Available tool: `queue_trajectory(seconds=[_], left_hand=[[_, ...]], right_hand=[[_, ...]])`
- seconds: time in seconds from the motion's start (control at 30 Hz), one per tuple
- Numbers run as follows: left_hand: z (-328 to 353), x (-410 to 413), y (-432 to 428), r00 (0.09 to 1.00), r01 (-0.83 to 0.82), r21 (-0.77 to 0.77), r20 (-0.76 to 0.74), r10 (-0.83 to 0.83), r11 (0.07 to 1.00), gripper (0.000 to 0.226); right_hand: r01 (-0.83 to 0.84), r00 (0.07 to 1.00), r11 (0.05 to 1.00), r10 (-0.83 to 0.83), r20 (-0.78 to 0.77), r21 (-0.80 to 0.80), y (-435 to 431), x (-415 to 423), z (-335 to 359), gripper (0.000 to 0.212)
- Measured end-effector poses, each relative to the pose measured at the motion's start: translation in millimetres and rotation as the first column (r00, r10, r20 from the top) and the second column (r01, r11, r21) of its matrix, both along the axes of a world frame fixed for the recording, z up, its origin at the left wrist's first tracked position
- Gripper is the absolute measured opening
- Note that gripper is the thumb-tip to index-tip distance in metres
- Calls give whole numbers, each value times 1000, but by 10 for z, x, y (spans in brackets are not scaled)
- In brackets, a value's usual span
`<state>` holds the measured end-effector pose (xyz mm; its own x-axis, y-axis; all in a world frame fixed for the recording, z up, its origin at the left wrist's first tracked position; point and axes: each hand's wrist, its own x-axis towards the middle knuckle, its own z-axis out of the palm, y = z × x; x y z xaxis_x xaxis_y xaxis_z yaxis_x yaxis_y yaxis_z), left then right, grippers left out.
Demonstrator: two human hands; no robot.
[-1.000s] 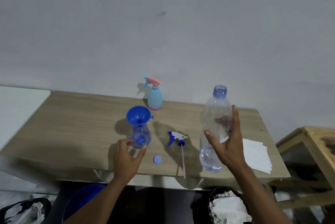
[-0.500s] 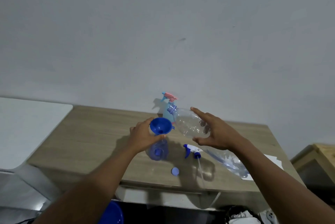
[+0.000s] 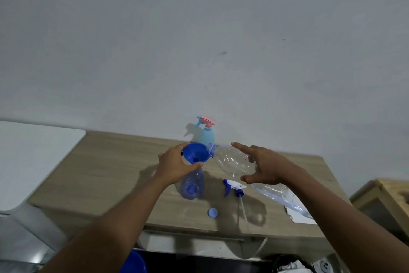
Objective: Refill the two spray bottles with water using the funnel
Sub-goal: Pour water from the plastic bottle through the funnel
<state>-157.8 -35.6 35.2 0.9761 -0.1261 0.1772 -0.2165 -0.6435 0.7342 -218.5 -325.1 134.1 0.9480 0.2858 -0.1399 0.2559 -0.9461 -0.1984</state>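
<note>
My left hand (image 3: 173,165) grips the rim of the blue funnel (image 3: 195,156), which sits in the neck of a clear blue spray bottle (image 3: 192,185) standing on the wooden table (image 3: 115,168). My right hand (image 3: 266,167) holds a large clear water bottle (image 3: 234,162) tilted on its side, its open mouth at the funnel's rim. The bottle's blue-and-white spray head (image 3: 233,186) lies on the table beside it. A light-blue spray bottle (image 3: 206,134) with a pink trigger stands at the back by the wall.
A small blue cap (image 3: 213,213) lies near the table's front edge. White paper (image 3: 297,215) lies at the right of the table. A white surface (image 3: 33,151) adjoins on the left, a wooden frame (image 3: 382,197) on the right. A blue bin (image 3: 134,261) sits below.
My right hand lifted the water bottle from upright to tilted, mouth at the funnel. My left hand rose from the spray bottle's base to the funnel rim. The camera view tilted upward.
</note>
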Motion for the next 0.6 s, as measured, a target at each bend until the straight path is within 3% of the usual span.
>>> queue_trajectory(seconds=[0.6], left_hand=[[26,18,-44,1000,9,0,-5,-9,1000,70]], right_hand=[[-30,999,985,24,-41,-169,43,183,101,101]])
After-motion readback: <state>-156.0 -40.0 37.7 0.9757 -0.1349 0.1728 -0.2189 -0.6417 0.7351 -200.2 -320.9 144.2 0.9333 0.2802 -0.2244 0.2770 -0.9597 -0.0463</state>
